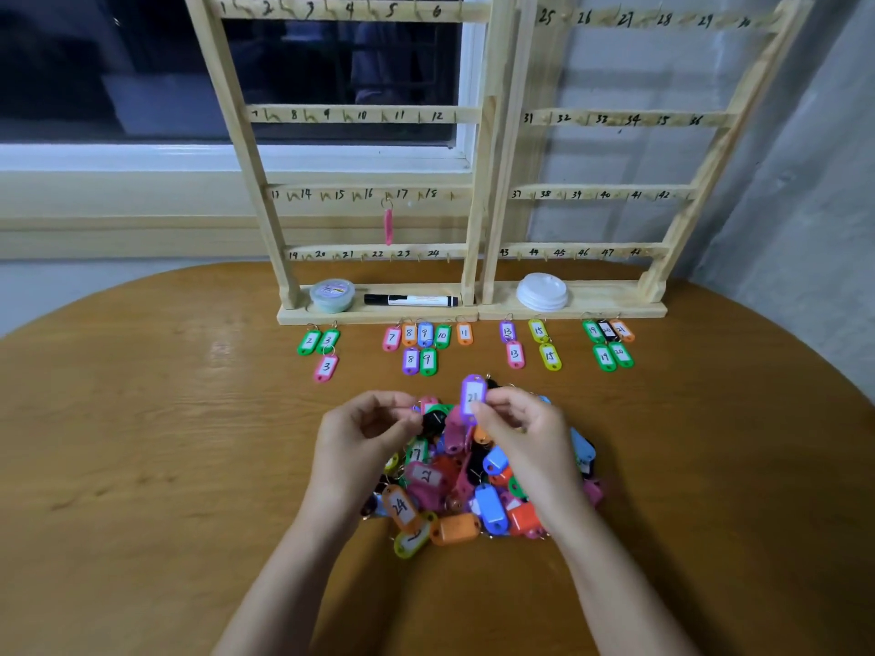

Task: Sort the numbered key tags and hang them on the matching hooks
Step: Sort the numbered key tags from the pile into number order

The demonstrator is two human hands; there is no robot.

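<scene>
- Both hands hover over the near middle of the bench (pixel 142 419), a little apart from each other, above a heap of loose key tags (pixel 487 506).
- Right hand (pixel 530 437): thumb and fingers pinch a purple tag (pixel 473 395) marked 21, held upright just above the far edge of the heap with its label facing the camera.
- Left hand (pixel 369 437): fingers curled, tips at the heap's far left edge beside a black tag (pixel 433 421). I cannot tell whether it actually grips anything.
- The heap mixes pink, orange, blue, green, yellow and black tags; an orange 24 (pixel 400 506) and a pink 2 (pixel 426 475) lie face up.
- Sorted tags (pixel 409 334) lie flat in small groups between the heap and the racks (numbers rise from left to right): 2 and 3 on the left, 7 to 11 in the middle, then 13, 15, and 19 to 21 on the right.
- Two wooden racks stand side by side at the far edge of the bench, the left rack (pixel 374 115) numbered 1 to 24 and the right rack (pixel 629 119) numbered from 25 up.
- One pink tag (pixel 388 227) hangs from a hook in the left rack's third row, between 16 and 17.
- On the rack bases sit a small round tub (pixel 332 295), a black marker (pixel 411 300) and a stack of white lids (pixel 542 292).
</scene>
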